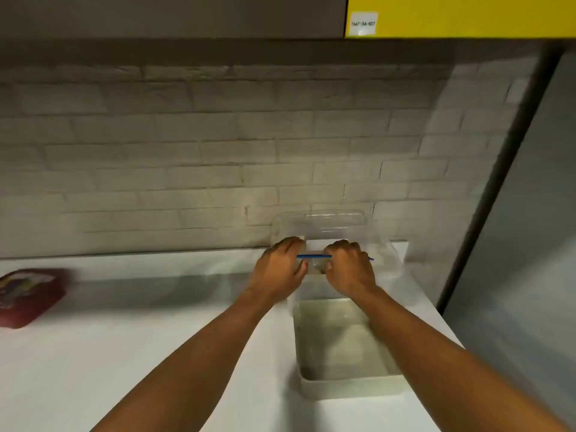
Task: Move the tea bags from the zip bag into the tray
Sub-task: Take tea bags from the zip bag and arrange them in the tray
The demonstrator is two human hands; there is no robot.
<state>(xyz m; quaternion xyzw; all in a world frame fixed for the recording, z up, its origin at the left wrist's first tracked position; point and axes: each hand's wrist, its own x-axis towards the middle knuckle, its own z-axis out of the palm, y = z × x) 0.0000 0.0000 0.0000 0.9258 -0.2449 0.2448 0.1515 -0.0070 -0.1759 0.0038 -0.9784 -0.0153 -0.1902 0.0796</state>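
Left hand (pixel 279 269) and right hand (pixel 349 266) pinch the zip bag (pixel 314 263) at its blue seal, likely to part it | just beyond white tray (pixel 349 389) | tray awaits tea bags

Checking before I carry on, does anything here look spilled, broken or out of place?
Nothing stands out. Both hands, left hand and right hand, grip the zip bag above the tray; no spill shows.

White brick wall (pixel 187 151) behind white counter (pixel 124 353), yellow cabinet (pixel 461 14) above.
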